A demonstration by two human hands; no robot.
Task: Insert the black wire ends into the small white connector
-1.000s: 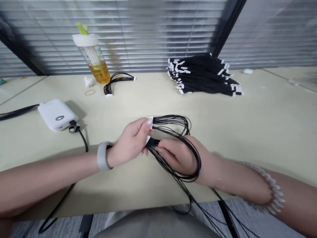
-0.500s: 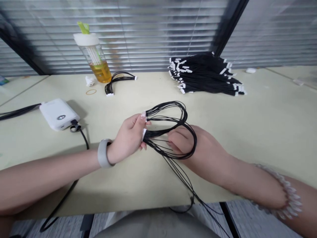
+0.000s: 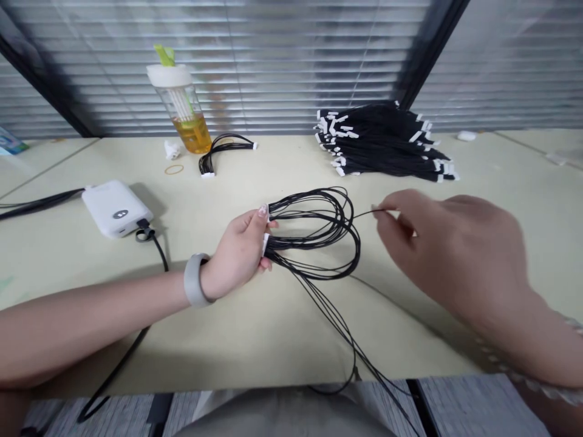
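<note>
My left hand pinches the white connector ends of a looped black wire harness above the middle of the table. Its wires curve round to the right, and several loose strands hang down over the front edge. Off to the right, my right hand is closed in a pinch between thumb and forefinger on a single thin black wire, drawn out from the loops. That wire's far run is lost among the other wires.
A pile of black wire harnesses with white connectors lies at the back right. Behind my left hand are a short harness, a bottle of amber liquid, a rubber band and a white power bank with a black cable.
My right hand has moved right and slightly up, out from beside the loops, pulling one wire outward. My left hand stays on the connectors. The view has shifted slightly.
</note>
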